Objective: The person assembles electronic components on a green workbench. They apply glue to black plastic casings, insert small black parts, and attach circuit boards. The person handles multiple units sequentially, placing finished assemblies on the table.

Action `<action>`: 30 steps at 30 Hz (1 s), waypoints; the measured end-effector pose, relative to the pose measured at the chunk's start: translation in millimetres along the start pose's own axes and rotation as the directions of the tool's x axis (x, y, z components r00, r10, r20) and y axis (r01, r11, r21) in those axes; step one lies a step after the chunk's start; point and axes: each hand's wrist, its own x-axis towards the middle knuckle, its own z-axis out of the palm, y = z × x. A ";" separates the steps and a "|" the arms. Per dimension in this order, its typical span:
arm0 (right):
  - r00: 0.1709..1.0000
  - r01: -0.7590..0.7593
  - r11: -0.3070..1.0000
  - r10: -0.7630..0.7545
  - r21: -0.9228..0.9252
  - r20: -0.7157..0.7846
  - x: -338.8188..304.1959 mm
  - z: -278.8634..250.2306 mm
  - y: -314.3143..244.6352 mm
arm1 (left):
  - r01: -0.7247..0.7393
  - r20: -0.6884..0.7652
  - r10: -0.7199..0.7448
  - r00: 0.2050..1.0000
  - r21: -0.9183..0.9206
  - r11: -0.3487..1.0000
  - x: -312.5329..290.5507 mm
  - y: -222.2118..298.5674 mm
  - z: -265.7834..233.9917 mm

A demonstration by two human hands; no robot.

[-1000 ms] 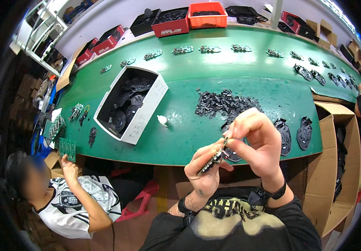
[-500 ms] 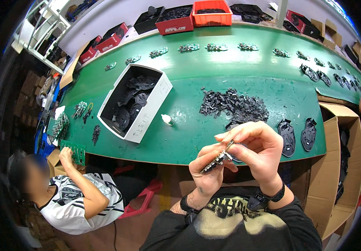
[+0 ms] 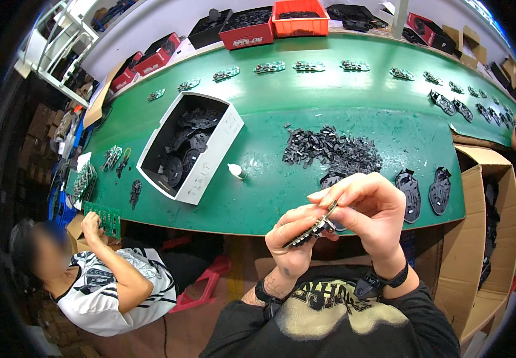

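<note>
Between my two hands, above the near edge of the green table, is a small circuit board [image 3: 310,232] with parts mounted on it, tilted and seen nearly edge-on. My left hand [image 3: 291,241] grips its lower left part between thumb and fingers. At its upper right end, my right hand [image 3: 368,209] pinches it with fingertips and thumb. Partly hidden behind my right hand is a black mouse-shaped plastic shell [image 3: 329,180]. Past it spreads a heap of small black plastic pieces [image 3: 329,149]. Two more black shells [image 3: 408,196] lie flat to the right.
A white box of black shells [image 3: 213,152] and a small white bottle [image 3: 237,171] stand left of the heap. Circuit boards [image 3: 310,66] line the far green surface. At left, a co-worker's hand [image 3: 91,225] holds a green board panel [image 3: 107,219]. An open cardboard carton [image 3: 473,238] stands at right.
Both hands keep their hold on the circuit board, which has tipped slightly. The view has shifted a little. The co-worker's hand stays at the green panel.
</note>
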 end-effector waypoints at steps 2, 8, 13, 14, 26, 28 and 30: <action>0.995 -0.096 0.991 0.093 -0.094 -0.031 0.1 0.2 -0.6 | -0.006 0.082 -0.007 0.997 0.159 0.987 3.5 5.9 -13.6; 0.979 -0.188 0.918 0.202 -0.350 0.002 -10.6 -1.0 10.0 | 0.572 0.231 -0.623 0.747 0.253 0.780 24.9 76.6 -41.7; 0.982 -0.058 0.874 0.137 -0.482 0.131 -29.9 43.2 35.0 | 0.322 -0.029 -0.351 0.936 0.475 0.819 -8.9 74.5 -56.3; 0.984 0.023 0.860 0.071 -0.510 0.164 -29.9 52.3 34.4 | 0.358 -0.194 -0.305 0.932 0.373 0.856 -13.4 79.3 -67.4; 0.977 -0.208 0.960 0.196 -0.190 -0.081 -33.5 -27.0 39.6 | 0.180 -0.706 0.360 0.610 0.566 0.805 -11.5 124.5 -256.8; 0.975 -0.220 0.957 0.209 -0.187 -0.079 -34.4 -28.9 41.8 | 0.122 -0.675 0.422 0.606 0.602 0.789 -14.1 113.5 -279.3; 0.974 -0.228 0.955 0.220 -0.189 -0.062 -36.8 -29.7 40.5 | 0.081 -0.616 0.465 0.636 0.652 0.754 -8.8 107.7 -289.2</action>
